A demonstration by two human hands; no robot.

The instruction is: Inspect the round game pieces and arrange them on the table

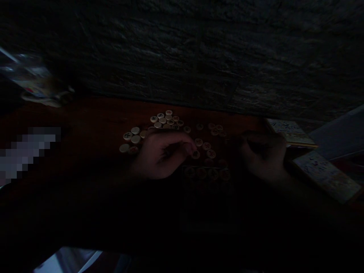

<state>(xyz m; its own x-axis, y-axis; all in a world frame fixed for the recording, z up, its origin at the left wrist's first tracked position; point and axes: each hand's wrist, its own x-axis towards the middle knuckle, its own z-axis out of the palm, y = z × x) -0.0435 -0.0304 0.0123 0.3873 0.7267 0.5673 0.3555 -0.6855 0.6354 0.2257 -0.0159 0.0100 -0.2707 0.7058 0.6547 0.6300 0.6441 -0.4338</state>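
The scene is very dark. Several round pale game discs (165,121) with dark marks lie scattered on a reddish wooden table (93,121). My left hand (160,153) rests on the table with its fingers curled, the fingertips pinching one disc (195,154). My right hand (264,151) lies in shadow to the right, its fingers curled inward near other discs (216,131). What it holds, if anything, is hidden. A row of discs (206,173) sits in a dark tray just in front of both hands.
A dark rough stone wall (199,49) rises right behind the table. Two flat printed boards or box parts (290,132) (325,174) lie at the right. A clear plastic bag (31,79) sits at the far left.
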